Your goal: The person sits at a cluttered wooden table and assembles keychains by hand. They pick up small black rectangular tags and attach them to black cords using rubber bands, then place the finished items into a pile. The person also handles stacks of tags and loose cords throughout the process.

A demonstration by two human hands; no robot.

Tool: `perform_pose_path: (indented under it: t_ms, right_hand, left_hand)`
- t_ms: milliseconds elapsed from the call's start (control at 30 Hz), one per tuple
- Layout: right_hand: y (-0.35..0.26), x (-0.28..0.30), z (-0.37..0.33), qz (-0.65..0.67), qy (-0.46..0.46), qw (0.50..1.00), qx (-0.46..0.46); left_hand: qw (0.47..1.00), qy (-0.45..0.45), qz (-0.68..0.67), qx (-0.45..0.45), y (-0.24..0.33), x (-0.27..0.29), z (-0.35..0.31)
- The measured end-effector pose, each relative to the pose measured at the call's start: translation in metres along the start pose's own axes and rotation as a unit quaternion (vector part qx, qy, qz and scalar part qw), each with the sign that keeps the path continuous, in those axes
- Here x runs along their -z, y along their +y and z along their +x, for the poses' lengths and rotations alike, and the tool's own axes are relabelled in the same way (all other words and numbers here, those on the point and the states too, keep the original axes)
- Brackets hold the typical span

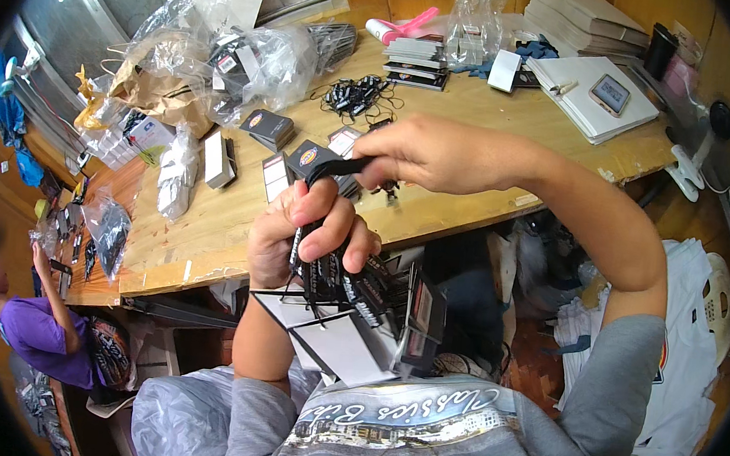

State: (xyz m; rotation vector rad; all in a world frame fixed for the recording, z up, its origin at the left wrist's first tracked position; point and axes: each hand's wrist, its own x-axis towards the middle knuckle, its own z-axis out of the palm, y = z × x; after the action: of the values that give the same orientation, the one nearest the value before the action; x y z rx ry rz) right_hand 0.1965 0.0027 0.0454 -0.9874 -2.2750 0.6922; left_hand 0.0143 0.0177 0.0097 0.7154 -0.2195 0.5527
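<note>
My left hand [313, 228] is closed round the black strings of a bunch of hang tags [346, 344]. The white and black cards dangle below the fist, in front of my chest. Above the fist, the gathered black strings [341, 167] stretch over to my right hand [424, 153], whose fingers pinch their far end. Under and behind the hands, small stacks of black tags [309, 157] with an orange emblem lie on the wooden table [226, 231]. Part of these stacks is hidden by my hands.
A heap of black strings [357, 95] lies farther back, near a stack of tags [417, 61]. Plastic bags [266, 63] crowd the back left. A phone [609, 94] rests on white paper at the right. Another person in purple [42, 340] works at the far left.
</note>
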Motion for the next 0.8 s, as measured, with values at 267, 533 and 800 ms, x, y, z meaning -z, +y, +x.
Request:
perform_pose_path:
  t_ms: [267, 533, 800]
  right_hand:
    - [0.005, -0.031, -0.043, -0.004, 0.240, 0.969, -0.061]
    - [-0.019, -0.067, -0.046, 0.117, 0.238, 0.963, -0.037]
    - [-0.010, -0.085, -0.044, 0.090, 0.240, 0.966, -0.031]
  left_hand:
    - [0.993, -0.008, 0.020, -0.117, 0.004, 0.000, -0.016]
    - [0.980, 0.072, 0.124, -0.140, -0.004, 0.000, -0.018]
    - [0.982, 0.025, 0.095, -0.159, -0.004, 0.015, -0.021]
